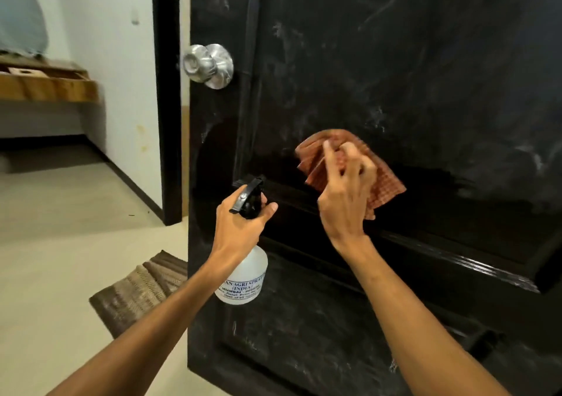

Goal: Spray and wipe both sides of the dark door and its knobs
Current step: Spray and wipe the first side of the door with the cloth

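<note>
Risk: cloth [380, 179] only loosely bunched under fingertips, may slip or skate over chalky smears on dark door [425, 61], leaving streaks. Only narrow band at frame centre looks clean. Spray bottle [244, 274] nozzle near moulding, could knock it. Knob [208, 65], upper left, looks untouched.

Right grip [343, 201]: fingers curled, pinching cloth against panel, wrist bent up. Left grip [240, 222]: wrapped round bottle neck, lower centre, forearm raised.

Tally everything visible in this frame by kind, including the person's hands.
spray bottle: 1
cloth: 1
door knob: 1
dark door: 1
floor mat: 1
hands: 2 (left hand, right hand)
Total: 7
</note>
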Available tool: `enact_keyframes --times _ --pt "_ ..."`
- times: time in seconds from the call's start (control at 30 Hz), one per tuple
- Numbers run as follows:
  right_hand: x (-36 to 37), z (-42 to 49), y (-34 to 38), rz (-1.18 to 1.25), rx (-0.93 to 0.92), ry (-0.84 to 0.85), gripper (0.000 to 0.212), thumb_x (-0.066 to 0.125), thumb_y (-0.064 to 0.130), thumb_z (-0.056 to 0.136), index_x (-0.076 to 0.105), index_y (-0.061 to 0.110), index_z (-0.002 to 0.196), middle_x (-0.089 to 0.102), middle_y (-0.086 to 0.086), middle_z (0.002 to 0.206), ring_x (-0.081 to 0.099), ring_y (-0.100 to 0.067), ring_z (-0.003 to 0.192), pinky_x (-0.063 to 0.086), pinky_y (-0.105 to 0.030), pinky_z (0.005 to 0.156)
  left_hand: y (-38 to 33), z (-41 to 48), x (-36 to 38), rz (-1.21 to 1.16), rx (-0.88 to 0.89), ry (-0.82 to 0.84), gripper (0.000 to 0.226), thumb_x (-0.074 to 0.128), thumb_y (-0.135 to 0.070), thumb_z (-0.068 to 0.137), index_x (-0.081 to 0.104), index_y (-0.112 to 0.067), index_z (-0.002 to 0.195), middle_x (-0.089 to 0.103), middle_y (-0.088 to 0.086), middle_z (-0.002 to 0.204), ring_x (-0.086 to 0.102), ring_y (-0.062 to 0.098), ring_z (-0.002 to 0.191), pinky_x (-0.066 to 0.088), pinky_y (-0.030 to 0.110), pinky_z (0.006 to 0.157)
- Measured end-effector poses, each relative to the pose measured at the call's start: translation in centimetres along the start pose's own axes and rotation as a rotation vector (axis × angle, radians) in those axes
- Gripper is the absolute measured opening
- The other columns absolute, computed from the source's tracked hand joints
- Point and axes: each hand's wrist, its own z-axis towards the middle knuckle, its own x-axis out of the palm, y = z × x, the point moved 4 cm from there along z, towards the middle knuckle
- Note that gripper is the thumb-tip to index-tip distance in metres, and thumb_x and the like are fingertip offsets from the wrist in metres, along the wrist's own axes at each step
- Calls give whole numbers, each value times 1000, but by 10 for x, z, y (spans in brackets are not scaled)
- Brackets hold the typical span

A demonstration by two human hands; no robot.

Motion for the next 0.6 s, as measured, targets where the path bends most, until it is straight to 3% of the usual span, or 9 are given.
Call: enact_keyframes --times 0.03,0.07,0.17,0.23,0.37,0.4,0.5,0.6 --pt "1 11 2 4 87 -40 67 48 -13 83 52 8 147 40 -15 144 38 -35 116 40 -44 99 1 3 -7 -1 0 -13 14 80 -14 90 66 -14 90 58 -8 62 47 3 42 38 21 44" --pt "6 14 10 -20 55 -40 66 48 -11 84 51 7 147 40 -16 145 38 -36 117 39 -44 98 5 4 -14 12 0 -33 14 79 -15 90 66 -14 90 57 -7 62 47 3 43 39 21 44" --pt "50 -23 55 -54 -473 203 61 47 -6 83 53 3 143 46 -20 145 44 -40 114 48 -49 89 18 6 -37 86 17 -97 15 80 -17 90 66 -19 86 58 -13 58 51 2 48 44 25 54" --pt "60 -27 66 -135 -666 303 61 45 1 80 55 2 141 49 -18 143 42 -38 114 51 -48 85 20 6 -44 76 16 -103 16 81 -17 89 65 -18 86 59 -11 60 51 3 46 43 25 50" --pt "64 40 93 -123 -311 191 67 50 -4 76 54 7 142 43 -15 147 41 -37 117 43 -46 88 22 16 -70 34 2 -128 17 81 -18 90 64 -15 92 60 -1 67 50 5 45 40 21 42" --pt "74 38 109 -115 -337 197 60 51 -4 79 57 8 138 44 -14 146 43 -38 118 42 -47 88 28 17 -81 53 0 -143 17 81 -18 89 65 -16 92 61 0 69 51 5 45 41 22 43" --pt "111 -19 134 -54 -639 357 36 64 10 87 64 10 123 57 -16 136 54 -38 117 45 -46 92 37 14 -95 113 26 -150 18 83 -18 87 65 -21 89 64 -7 70 56 2 51 45 19 50" --pt "108 -7 133 -28 -680 417 35 66 14 90 59 10 124 53 -17 133 53 -37 113 46 -47 97 35 16 -104 83 9 -152 17 82 -19 88 66 -19 90 63 -3 72 56 4 51 46 21 45"
